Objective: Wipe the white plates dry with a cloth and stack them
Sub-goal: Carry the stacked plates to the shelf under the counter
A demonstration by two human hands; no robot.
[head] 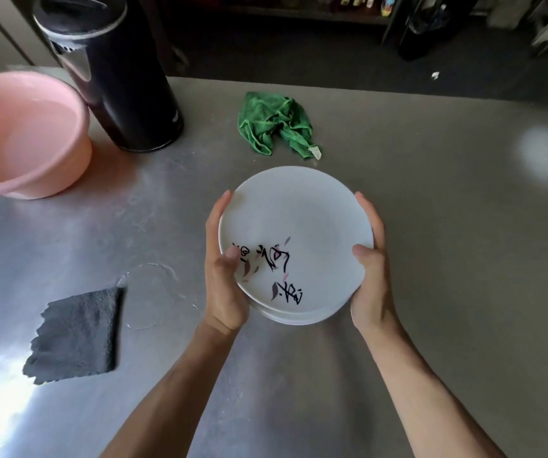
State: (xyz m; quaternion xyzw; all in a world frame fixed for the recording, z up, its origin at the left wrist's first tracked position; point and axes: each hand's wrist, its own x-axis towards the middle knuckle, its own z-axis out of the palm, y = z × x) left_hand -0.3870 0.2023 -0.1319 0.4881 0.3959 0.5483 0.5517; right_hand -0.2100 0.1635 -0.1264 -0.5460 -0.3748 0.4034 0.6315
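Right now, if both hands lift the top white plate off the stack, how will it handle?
Likely stiff: the top plate keeps its round rim with the left hand and right hand gripping opposite edges. Probably slippery: its glazed face looks smooth, and a water ring sits on the table nearby. Likely fragile if it knocks the plates beneath.

Soft daylight is falling on the steel table (431, 226), making white glare at its lower left corner and near the right edge. The room behind is lying in deep shade. The wide lens is bending the edges: the flask (114, 77) is leaning, the basin (28, 133) is looking blurred.
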